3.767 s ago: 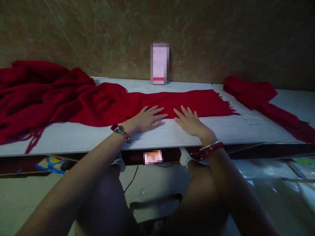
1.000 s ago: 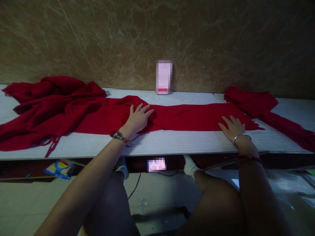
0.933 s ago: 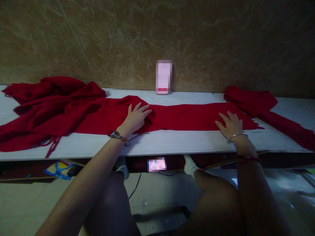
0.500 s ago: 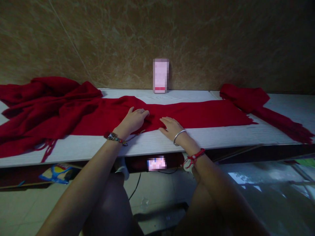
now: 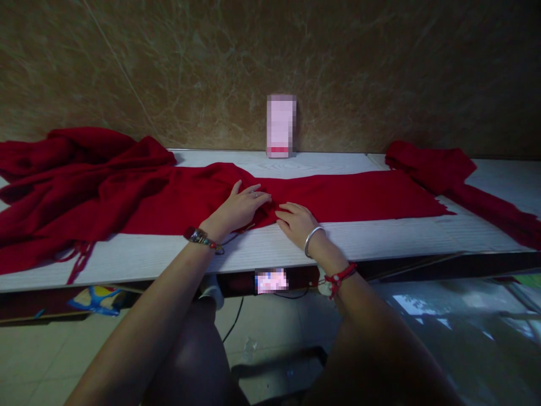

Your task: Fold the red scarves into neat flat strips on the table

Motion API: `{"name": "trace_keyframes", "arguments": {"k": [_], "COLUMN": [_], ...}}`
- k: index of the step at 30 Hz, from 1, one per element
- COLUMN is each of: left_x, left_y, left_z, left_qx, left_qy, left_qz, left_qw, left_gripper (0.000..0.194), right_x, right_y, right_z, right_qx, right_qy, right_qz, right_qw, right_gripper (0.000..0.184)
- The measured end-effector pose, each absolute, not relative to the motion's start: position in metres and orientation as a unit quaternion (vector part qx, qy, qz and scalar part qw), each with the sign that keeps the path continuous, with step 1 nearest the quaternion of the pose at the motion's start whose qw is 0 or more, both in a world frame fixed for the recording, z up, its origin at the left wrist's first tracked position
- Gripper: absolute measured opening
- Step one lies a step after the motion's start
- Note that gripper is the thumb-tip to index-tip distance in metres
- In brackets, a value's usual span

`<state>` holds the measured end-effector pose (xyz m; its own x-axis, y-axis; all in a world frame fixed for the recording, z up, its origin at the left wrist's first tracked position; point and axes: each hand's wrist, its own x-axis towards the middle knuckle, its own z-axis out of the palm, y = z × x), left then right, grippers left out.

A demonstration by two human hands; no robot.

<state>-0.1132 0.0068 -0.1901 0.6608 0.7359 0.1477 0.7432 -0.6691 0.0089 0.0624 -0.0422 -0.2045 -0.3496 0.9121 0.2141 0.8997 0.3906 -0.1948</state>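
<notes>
A red fringed scarf [image 5: 359,195] lies stretched lengthwise over the white wood-grain table, smooth on the right and bunched near the middle. My left hand [image 5: 243,207] rests on the bunched part with its fingers spread, a ring on one of them. Close beside it, my right hand [image 5: 296,223] lies on the scarf's near edge, fingers stretched out toward the left hand. What is under the left palm is hidden. On the left the red fabric [image 5: 84,180] is heaped in loose folds, with fringe strands hanging near the front edge.
More red fringed cloth [image 5: 448,172] lies crumpled at the right. A pink pixelated box-shaped thing [image 5: 279,127] stands against the brown marbled wall [image 5: 359,73]. Beneath the table [image 5: 333,242] are a blue and yellow packet [image 5: 97,300] and a dark cable [image 5: 234,320].
My left hand has slid right over the scarf, closer to my right hand, and its fingers are more spread. My right hand stays about where it was on the cloth.
</notes>
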Motion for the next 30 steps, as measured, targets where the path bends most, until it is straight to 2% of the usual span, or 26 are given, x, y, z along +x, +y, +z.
{"name": "trace_keyframes", "arguments": {"k": [4, 13, 20, 26, 30], "left_x": [-0.113, -0.120, -0.130, -0.134, -0.148], "left_y": [0.007, 0.006, -0.003, -0.004, 0.001], "left_z": [-0.193, -0.192, -0.167, -0.169, -0.171], "left_qx": [-0.908, -0.899, -0.909, -0.900, -0.896], "left_qy": [-0.410, -0.415, -0.414, -0.430, -0.436], "left_qz": [-0.078, -0.114, -0.029, -0.051, -0.056], "left_qw": [0.038, 0.076, 0.033, 0.051, 0.067], "left_gripper": [0.055, 0.036, 0.018, 0.025, 0.014], "right_x": [0.063, 0.063, 0.064, 0.064, 0.064], "right_y": [-0.042, -0.040, -0.040, -0.041, -0.041], "right_z": [-0.205, -0.204, -0.202, -0.202, -0.202], "right_qx": [-0.555, -0.560, -0.555, -0.562, -0.556], "right_qy": [-0.817, -0.810, -0.812, -0.807, -0.809], "right_qz": [0.030, 0.044, 0.057, 0.065, 0.067], "right_qw": [0.157, 0.167, 0.173, 0.172, 0.181], "right_gripper": [0.032, 0.030, 0.028, 0.029, 0.027]}}
